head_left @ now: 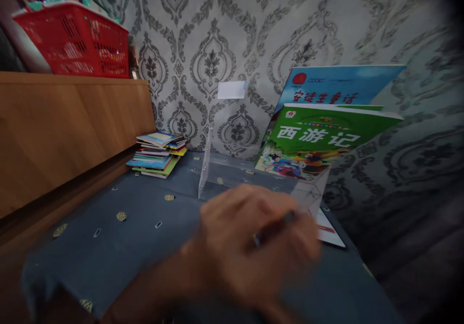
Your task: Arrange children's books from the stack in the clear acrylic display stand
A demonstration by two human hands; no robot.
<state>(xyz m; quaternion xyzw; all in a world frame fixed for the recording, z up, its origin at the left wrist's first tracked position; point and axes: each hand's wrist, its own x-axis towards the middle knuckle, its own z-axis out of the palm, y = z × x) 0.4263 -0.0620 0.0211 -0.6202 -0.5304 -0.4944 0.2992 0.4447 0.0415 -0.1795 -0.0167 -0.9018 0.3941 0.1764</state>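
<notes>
My left hand (250, 246) reaches in from the lower left over the blue dotted cloth (119, 246), smeared by motion. A thin dark streak like a pen (273, 228) crosses the fingers; I cannot tell whether it is held. Just beyond the hand stands a clear acrylic book stand (207, 169). A green picture book (326, 135) leans in it, and a blue book (340, 84) stands behind that against the wall. My right hand is out of view.
A stack of small colourful books (157, 154) lies at the back left of the cloth. A wooden panel (61, 130) runs along the left, with a red basket (76, 41) on top. A flat white card or booklet (330, 230) lies right of the hand.
</notes>
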